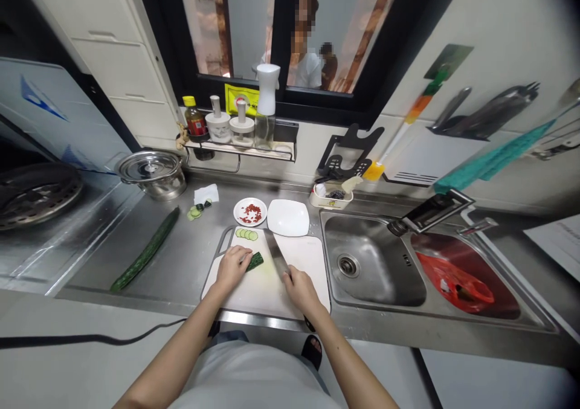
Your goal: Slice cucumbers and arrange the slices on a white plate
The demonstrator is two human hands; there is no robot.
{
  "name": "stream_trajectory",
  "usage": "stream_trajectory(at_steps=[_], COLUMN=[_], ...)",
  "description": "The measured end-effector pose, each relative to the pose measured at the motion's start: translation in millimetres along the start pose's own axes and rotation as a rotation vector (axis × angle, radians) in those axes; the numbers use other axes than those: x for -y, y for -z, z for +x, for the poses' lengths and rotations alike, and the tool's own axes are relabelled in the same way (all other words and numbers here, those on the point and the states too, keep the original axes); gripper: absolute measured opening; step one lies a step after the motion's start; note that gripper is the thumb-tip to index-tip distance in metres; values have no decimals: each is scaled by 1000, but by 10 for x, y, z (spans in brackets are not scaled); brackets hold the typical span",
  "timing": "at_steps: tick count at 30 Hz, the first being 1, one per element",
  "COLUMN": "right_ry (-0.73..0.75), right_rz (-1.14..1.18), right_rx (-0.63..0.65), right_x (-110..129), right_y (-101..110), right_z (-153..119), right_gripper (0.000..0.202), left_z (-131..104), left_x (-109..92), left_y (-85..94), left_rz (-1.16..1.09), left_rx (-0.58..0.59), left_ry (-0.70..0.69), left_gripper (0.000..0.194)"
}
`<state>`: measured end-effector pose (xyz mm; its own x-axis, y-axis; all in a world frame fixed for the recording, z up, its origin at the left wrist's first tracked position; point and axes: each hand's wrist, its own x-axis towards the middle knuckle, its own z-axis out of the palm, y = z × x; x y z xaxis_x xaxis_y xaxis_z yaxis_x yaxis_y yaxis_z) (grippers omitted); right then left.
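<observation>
Fingers of the left hand (232,268) hold a cut cucumber piece (256,260) on the cutting board (267,297), its long axis slanting away rightward, near end covered; the right hand (299,287) grips a knife (276,252) pointing away leftward, handle mostly concealed.

Head view: worktop (194,288) seen from above at arm's length, facing forward-down; window (281,34) caught at top.

- Counter (190,276) passable between long cucumber (147,251) and cutting board (312,276).
- Knife (277,253) slants across the board.
- Two plates (288,217) block the board's far side.
- Faucet (430,211) juts over the sink's (378,270) far edge.
</observation>
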<state>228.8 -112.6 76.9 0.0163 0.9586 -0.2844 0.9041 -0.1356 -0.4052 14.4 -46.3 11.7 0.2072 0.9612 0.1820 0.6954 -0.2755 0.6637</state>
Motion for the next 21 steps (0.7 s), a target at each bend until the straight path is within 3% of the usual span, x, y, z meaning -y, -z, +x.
stream_trajectory(at_steps=[7,21], right_ry=[25,24], right_rz=[-114,-166], right_rx=[79,119], right_x=[195,301], right_y=[6,68], right_z=[27,-21], right_gripper=[28,30], left_z=[25,-54], left_x=[-29,-39], left_y=[-29,-138], left_rz=[3,-29], left_rx=[107,125], left_ry=[-86,-109], left_gripper=[30,28])
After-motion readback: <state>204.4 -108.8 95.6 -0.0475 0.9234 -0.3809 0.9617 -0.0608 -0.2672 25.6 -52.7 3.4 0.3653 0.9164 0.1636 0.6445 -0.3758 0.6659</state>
